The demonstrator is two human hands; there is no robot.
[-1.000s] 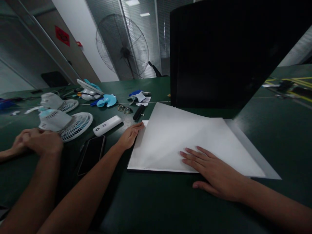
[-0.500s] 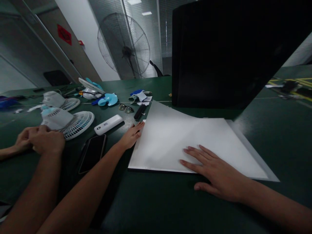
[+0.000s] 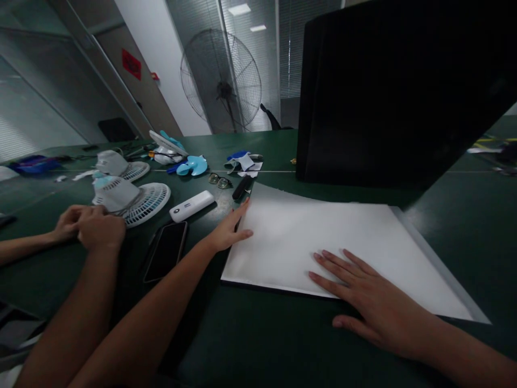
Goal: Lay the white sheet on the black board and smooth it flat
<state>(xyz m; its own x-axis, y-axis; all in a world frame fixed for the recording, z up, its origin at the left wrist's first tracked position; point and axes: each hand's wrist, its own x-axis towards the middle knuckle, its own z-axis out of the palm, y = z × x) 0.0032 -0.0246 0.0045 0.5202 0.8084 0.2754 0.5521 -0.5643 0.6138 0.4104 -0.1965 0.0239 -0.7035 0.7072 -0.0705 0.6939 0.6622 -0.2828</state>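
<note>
A large white sheet [image 3: 291,231] lies over a flat, dark-edged board or panel on the green table, its far left corner lifted into a curve. At the sheet's left edge is my left hand [image 3: 231,229], open, with the thumb over the surface and the fingers along the border. My right hand [image 3: 363,296] rests palm down, fingers spread, on the near part of the sheet; its thumb lies off the front edge. A translucent strip [image 3: 444,269] shows along the right side. What exactly lies under the sheet is hidden.
A big black monitor-like panel [image 3: 383,102] stands behind the sheet. On the left are a phone [image 3: 166,250], a white power bank [image 3: 193,206], glasses [image 3: 220,180], a black knife-like tool [image 3: 241,187] and white fan parts [image 3: 149,205]. Another person's hands [image 3: 95,226] work there.
My left thumb has spread away from the fingers over the sheet, and the far left corner sits lower. My right hand stays on the sheet. The whole view has shifted.
</note>
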